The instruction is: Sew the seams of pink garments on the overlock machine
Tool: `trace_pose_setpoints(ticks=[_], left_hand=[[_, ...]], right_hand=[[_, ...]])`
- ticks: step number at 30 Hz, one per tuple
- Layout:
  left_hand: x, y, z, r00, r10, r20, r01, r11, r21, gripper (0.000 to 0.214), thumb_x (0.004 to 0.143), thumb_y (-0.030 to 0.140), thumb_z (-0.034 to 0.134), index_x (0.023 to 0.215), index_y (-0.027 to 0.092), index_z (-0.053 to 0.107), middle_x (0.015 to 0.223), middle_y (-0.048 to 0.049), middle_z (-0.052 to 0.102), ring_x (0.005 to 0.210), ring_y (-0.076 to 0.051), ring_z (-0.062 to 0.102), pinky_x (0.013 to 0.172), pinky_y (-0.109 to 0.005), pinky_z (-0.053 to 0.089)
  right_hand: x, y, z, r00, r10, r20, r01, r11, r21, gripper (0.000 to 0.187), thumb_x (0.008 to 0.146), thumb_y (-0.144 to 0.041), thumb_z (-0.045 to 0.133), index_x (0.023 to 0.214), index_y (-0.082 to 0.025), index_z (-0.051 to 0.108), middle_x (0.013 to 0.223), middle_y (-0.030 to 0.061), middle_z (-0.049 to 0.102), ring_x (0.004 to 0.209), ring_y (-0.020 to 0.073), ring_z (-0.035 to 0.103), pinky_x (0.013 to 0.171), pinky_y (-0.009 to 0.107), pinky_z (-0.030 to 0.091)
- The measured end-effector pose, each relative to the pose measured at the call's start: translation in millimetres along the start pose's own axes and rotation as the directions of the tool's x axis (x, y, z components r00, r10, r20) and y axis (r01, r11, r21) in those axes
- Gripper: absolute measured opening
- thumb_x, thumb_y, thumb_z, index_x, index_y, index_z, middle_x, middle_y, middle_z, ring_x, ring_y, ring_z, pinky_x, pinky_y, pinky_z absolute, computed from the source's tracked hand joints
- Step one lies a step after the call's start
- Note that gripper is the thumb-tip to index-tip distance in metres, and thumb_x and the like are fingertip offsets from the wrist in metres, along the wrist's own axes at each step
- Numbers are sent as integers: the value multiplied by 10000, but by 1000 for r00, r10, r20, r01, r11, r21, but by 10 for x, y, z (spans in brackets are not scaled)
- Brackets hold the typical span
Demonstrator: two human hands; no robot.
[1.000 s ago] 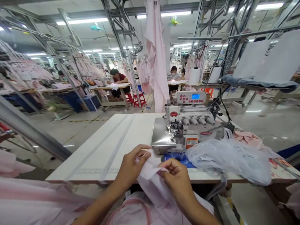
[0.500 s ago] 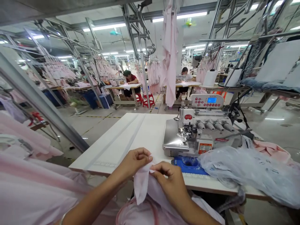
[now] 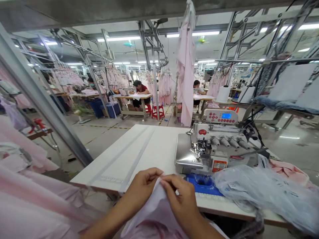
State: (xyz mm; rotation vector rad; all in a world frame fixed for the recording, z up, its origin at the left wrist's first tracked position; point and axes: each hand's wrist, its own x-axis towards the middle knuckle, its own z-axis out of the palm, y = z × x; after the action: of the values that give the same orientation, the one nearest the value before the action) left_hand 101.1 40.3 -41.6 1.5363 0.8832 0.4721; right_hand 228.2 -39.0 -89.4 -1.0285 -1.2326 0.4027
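Centrally, left hand (image 3: 147,183) and right hand (image 3: 179,196) pinch pale pink fabric (image 3: 149,212) closely, 2 near grips suiting even tension, near the overlock sewing machine (image 3: 211,146).

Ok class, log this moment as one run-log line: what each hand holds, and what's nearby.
left hand: pinches pale pink fabric | right hand: pinches it too | nearby: overlock sewing machine, plastic bag

The left hand (image 3: 147,184) and right hand (image 3: 178,199) are pinching the top edge of a pale pink cloth (image 3: 149,215) just off the near edge of a white table (image 3: 124,149). A sewing machine (image 3: 209,149) is sitting on the table behind a blue mat (image 3: 203,184), while a clear plastic bag (image 3: 264,196) is lying beside it.
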Motion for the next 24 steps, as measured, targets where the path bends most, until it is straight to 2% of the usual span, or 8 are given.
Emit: trace_pose_setpoints(ticks=[3, 8, 13, 18, 24], left_hand=[[-7, 11, 86, 999, 43, 6, -43, 997, -58, 309, 740, 431, 757, 847, 145, 709, 792, -50, 718, 753, -160, 631, 672, -214, 451], [-37, 41, 156, 1000, -3, 16, 5, 992, -126, 298, 713, 378, 796, 885, 141, 741, 811, -54, 728, 736, -148, 631, 656, -201, 453], [-54, 92, 171, 1000, 30, -7, -31, 996, -82, 276, 749, 373, 770, 905, 145, 759, 819, -52, 731, 729, -127, 618, 656, -185, 446], [-42, 116, 163, 997, 66, 50, -65, 997, -29, 268, 809, 389, 717, 943, 164, 771, 838, -52, 742, 788, -145, 637, 705, -197, 465], [-43, 142, 143, 987, 141, 75, -150, 981, 121, 257, 846, 398, 666, 926, 183, 781, 873, -44, 749, 825, -165, 647, 736, -219, 475]], right_hand=[[-60, 15, -66, 999, 19, -48, -20, 999, -26, 148, 958, -231, 576, 890, -187, 700, 810, 31, 703, 705, 174, 635, 649, 251, 467], [-77, 16, -147, 992, 114, -63, -118, 991, -57, 198, 961, -292, 584, 803, -181, 628, 723, 6, 621, 635, 153, 562, 581, 239, 420], [-89, 36, -199, 987, 139, -79, -143, 989, -41, 194, 955, -305, 575, 809, -180, 598, 710, 0, 588, 618, 147, 544, 564, 234, 413], [-80, 39, -235, 970, 233, -72, -230, 972, 53, 222, 935, -343, 604, 788, -176, 600, 700, -1, 585, 617, 145, 534, 559, 231, 406], [-95, 30, -235, 964, 260, -58, -252, 961, 116, 269, 936, -393, 602, 781, -175, 575, 683, -11, 549, 591, 134, 496, 535, 226, 375]])
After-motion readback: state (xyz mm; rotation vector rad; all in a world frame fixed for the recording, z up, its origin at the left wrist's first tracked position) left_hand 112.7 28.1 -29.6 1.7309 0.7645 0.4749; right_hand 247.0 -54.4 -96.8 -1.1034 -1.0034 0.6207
